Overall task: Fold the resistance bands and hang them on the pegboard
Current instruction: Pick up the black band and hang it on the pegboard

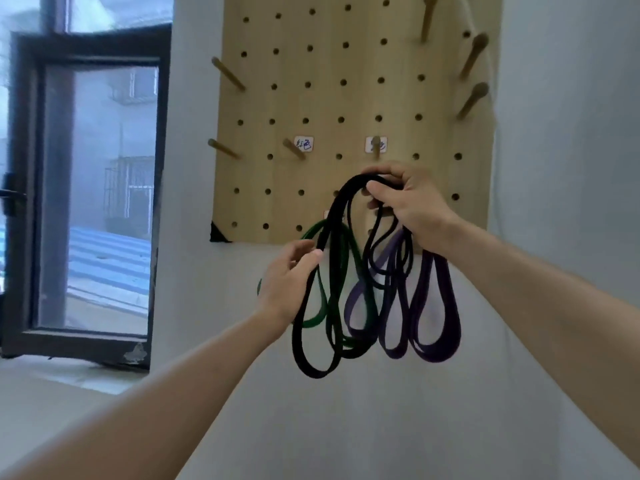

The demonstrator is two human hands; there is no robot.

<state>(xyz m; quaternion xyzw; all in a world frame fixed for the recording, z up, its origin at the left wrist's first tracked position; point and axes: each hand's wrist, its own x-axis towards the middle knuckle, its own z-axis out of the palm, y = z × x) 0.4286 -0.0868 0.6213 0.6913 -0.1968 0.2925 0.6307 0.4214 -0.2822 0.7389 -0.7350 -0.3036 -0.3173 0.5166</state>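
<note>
- Dark-framed window [156, 168], swung open at the left edge, with smooth glass.
- Left hand [289, 284] — fingers and thumb pinch one flat strand of the black band [333, 211], which droops in long narrow loops over the pale wall.
- Green band [313, 229] hangs behind it, matte.
- Pale wooden pegboard [360, 98]: round holes, pegs jutting out, open holes across its middle.
- Right hand [412, 206] — clenched round the top of the black loops, before the board's lower rows.
- Purple band [452, 306] hangs beneath it, wide and flat.

label [304, 144] on pegboard [325, 102] reads "红色", neighbouring label [382, 144] blocked by peg [375, 152]
</note>
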